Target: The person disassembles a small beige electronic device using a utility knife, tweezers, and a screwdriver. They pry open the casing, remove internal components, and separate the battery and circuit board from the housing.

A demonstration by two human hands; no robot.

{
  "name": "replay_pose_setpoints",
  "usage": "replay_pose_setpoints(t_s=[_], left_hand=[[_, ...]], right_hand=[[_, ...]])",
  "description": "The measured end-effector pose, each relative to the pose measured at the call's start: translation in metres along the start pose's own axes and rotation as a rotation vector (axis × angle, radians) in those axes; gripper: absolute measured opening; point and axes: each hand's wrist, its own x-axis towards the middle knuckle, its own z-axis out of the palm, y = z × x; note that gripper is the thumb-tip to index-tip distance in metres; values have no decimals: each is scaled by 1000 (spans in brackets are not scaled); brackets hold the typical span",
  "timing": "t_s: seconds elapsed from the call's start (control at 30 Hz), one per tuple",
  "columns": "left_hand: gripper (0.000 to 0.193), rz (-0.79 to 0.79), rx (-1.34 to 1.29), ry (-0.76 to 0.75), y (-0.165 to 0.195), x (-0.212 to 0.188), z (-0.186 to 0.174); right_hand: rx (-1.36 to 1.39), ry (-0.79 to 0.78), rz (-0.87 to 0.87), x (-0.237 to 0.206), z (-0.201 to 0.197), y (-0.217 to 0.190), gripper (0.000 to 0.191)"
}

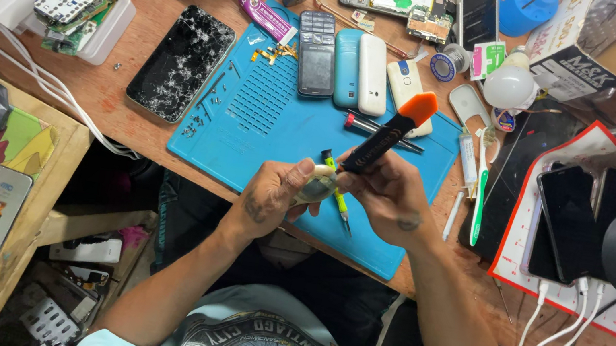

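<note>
Cluttered wooden workbench [131, 102], blue repair mat [267, 122]

Cracked phone [181, 62] lies beside blue mat [268, 110].

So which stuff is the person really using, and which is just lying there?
In use:
left hand, pinching a small pale part
right hand, holding a black brush with an orange end

Lying about:
cracked phone
keypad phone
toothbrush
glue tube
bulb
</note>
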Motion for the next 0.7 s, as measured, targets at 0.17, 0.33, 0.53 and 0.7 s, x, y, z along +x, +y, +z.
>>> replay_pose_setpoints(t_s=[0.17, 0.33, 0.53, 0.7], left_hand=[[73, 56, -59, 88, -8, -6, 3], [72, 63, -90, 94, -18, -9, 0], [69, 90, -127, 54, -21, -11, -1], [67, 133, -156, 39, -25, -12, -2]], right_hand=[[-288, 106, -306, -9, 14, 19, 24], [-314, 73, -438, -9, 19, 23, 24], [-423, -3, -654, -7, 20, 12, 22], [-498, -17, -805, -5, 24, 4, 26]])
